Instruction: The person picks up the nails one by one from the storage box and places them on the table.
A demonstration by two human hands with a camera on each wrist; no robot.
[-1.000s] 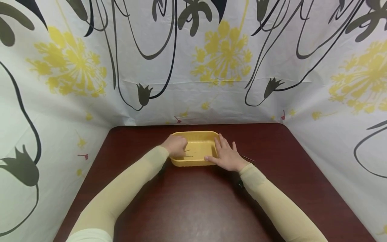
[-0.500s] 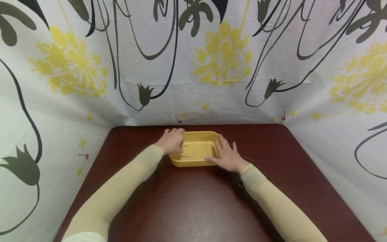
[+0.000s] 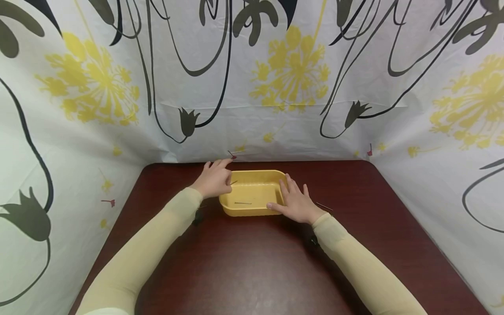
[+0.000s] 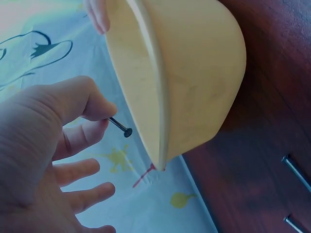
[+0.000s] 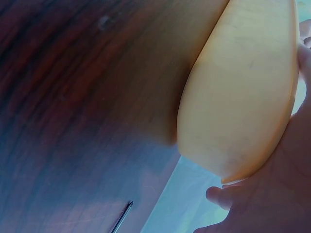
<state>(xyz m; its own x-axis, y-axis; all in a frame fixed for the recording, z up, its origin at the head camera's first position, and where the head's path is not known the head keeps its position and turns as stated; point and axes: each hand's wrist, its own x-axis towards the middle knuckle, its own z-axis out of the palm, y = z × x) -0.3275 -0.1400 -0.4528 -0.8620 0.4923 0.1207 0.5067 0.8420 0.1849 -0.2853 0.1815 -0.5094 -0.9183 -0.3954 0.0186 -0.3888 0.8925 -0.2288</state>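
Note:
A dark nail (image 4: 120,127) with a flat head is pinched between the thumb and forefinger of my left hand (image 3: 213,179), at the left rim of a yellow plastic tray (image 3: 256,211). The other fingers of that hand are spread in the left wrist view. Another nail (image 3: 243,203) lies on the tray's floor. My right hand (image 3: 296,202) rests on the tray's right rim with its fingers spread and fairly straight. Part of the right hand lies outside the right wrist view.
The tray stands near the back of a dark red-brown table (image 3: 252,262). Left of it lie two nails, one nail (image 4: 296,171) above the other (image 4: 294,224) in the left wrist view. A nail (image 3: 324,206) lies to the right. A patterned cloth (image 3: 252,87) hangs behind.
My left hand has risen out of the tray and moved left and back over its left rim, a nail between its fingertips. The right hand has stayed on the right rim.

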